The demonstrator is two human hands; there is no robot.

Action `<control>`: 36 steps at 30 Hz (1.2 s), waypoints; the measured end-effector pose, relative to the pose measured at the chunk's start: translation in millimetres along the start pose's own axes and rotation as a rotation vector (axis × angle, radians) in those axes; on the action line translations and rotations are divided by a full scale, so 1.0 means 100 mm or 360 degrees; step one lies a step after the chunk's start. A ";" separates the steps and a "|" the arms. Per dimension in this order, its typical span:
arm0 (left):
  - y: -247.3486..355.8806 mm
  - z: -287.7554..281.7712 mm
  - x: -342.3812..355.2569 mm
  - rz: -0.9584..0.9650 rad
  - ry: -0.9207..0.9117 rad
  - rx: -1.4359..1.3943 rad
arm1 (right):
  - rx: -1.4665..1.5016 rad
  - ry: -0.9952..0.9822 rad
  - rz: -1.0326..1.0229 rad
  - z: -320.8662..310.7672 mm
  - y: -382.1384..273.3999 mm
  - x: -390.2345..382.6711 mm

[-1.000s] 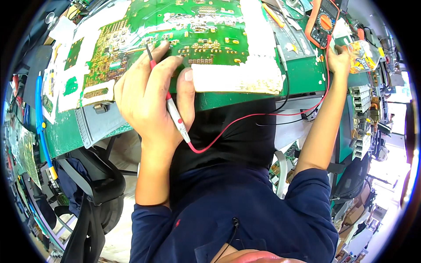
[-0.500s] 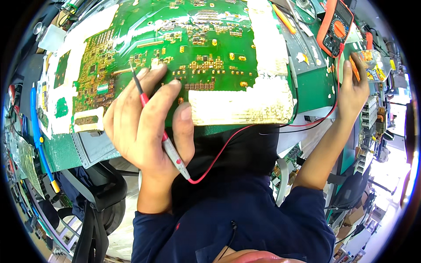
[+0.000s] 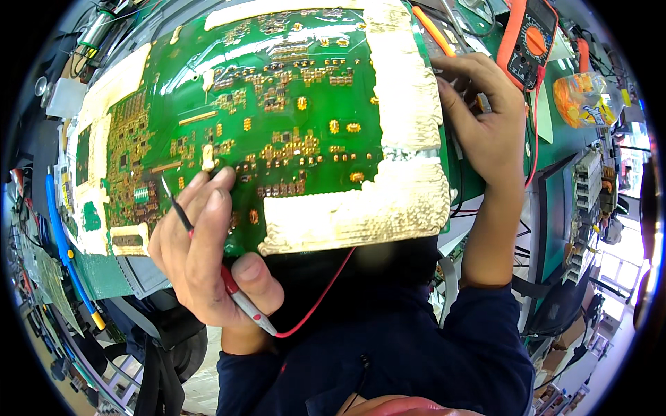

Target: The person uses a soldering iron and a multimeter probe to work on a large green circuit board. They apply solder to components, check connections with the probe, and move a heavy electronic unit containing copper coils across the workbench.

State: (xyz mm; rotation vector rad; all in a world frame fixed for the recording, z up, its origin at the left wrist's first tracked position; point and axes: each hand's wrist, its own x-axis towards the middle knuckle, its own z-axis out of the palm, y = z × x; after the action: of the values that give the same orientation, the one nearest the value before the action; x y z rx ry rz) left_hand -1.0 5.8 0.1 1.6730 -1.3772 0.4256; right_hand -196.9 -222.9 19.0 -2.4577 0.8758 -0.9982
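Note:
A large green circuit board (image 3: 277,90) with thick cream-coloured strips along its edges lies tilted in front of me. My left hand (image 3: 208,256) is closed around a red-and-grey test probe (image 3: 243,301). Its fingertips rest at the board's near left part, and the probe's metal tip points up and away over the board. At the board's right edge is my right hand (image 3: 489,114), fingers curled and thumb near the edge. What lies between those fingers is hidden. An orange-framed multimeter (image 3: 533,41) stands beyond that hand, with a red lead plugged in.
Right of the multimeter sits a clear plastic bottle (image 3: 586,100) with orange in it. An orange-handled tool (image 3: 433,31) lies behind the board. At left is a long blue tool (image 3: 62,243) with a yellow end. A black chair (image 3: 163,347) stands at lower left.
My right hand has come left from beside the bottle to the board's right edge. The board sits lower in view, and my left hand with the probe has shifted down and left.

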 end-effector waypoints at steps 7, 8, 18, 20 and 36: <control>0.02 0.11 -0.06 -0.0125 0.0136 -0.0087 | -0.0054 -0.0133 0.0148 -0.02 0.01 -0.05; 0.01 0.14 -0.06 -0.0082 0.0195 -0.0136 | -0.0059 -0.0154 0.0188 -0.04 -0.01 -0.05; 0.04 0.26 -0.08 -0.0186 0.0541 -0.0125 | 0.0274 0.0200 0.0093 -0.07 0.03 -0.11; 0.01 0.24 -0.08 -0.0155 0.0512 -0.0067 | 0.0335 0.0270 0.0063 -0.08 0.03 -0.14; -0.19 -0.13 -0.11 0.0264 -0.0116 -0.0054 | 0.0594 0.0573 -0.0165 -0.12 0.22 -0.21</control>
State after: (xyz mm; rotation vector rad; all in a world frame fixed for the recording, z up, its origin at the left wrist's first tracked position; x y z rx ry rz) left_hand 15.9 22.7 -8.8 1.5660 -1.5755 0.4370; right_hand -226.3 -226.5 5.0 -2.0586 0.5964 -1.5207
